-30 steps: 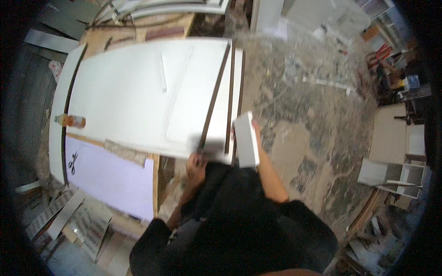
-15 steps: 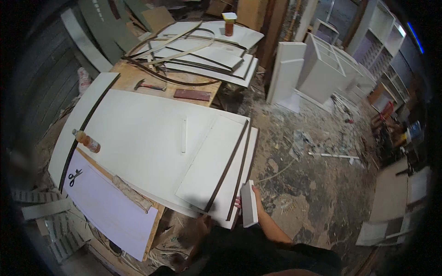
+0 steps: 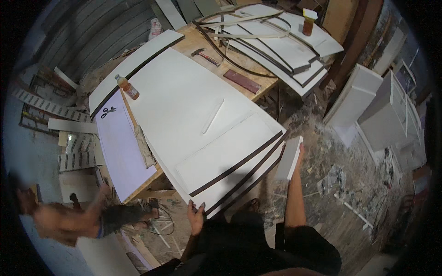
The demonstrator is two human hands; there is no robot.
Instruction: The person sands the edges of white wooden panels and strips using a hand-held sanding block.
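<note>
My left hand [image 3: 196, 219] is at the near corner of a stack of white panels, its fingers closed on the corner of the dark-edged white panel [image 3: 195, 177]. At the right end of the stack, my right hand [image 3: 299, 160] grips a small white board [image 3: 289, 158] by its right side, tilted and held apart from the panels. Several dark brown edges cross the near part of the stack. A narrow white strip [image 3: 213, 116] lies on the large white panel [image 3: 170, 92] beyond.
Around the stack are a bottle [image 3: 127, 88], scissors [image 3: 108, 111], a hammer [image 3: 205, 57] and a dark red block [image 3: 242, 81]. More panels with curled edging strips [image 3: 271, 37] lie at the back, white cabinets [image 3: 386, 110] at right. Another person [image 3: 69, 218] is at lower left.
My view has swung left, bringing the other person into sight. My right hand has moved out to the right with the small board. My left hand now shows at the panel corner.
</note>
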